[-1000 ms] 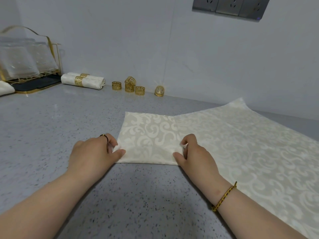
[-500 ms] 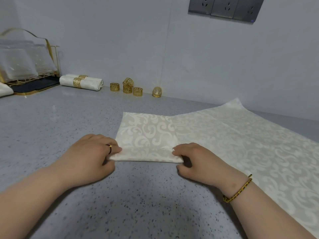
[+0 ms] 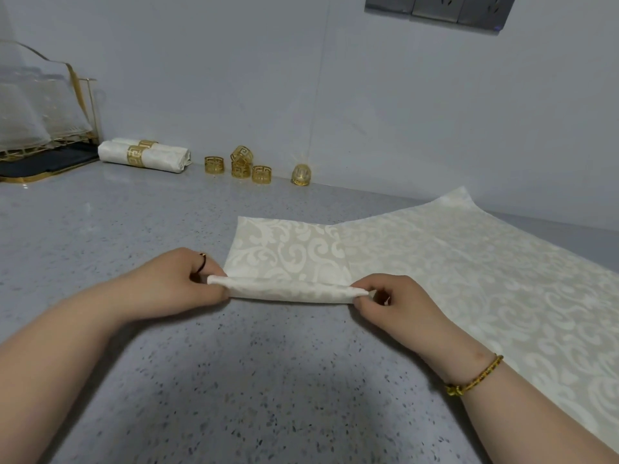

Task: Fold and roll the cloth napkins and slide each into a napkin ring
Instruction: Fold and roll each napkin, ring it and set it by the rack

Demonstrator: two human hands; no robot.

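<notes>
Folded cream damask napkin point(image 3: 288, 259), near edge rolled.

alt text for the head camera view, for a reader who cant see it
A left hand and right hand pinch the ends of a roll at the near edge of a folded cream napkin on a grey speckled counter. A larger patterned cloth lies spread to its right. Loose gold napkin rings and ringed rolled napkins sit by the back wall.
</notes>
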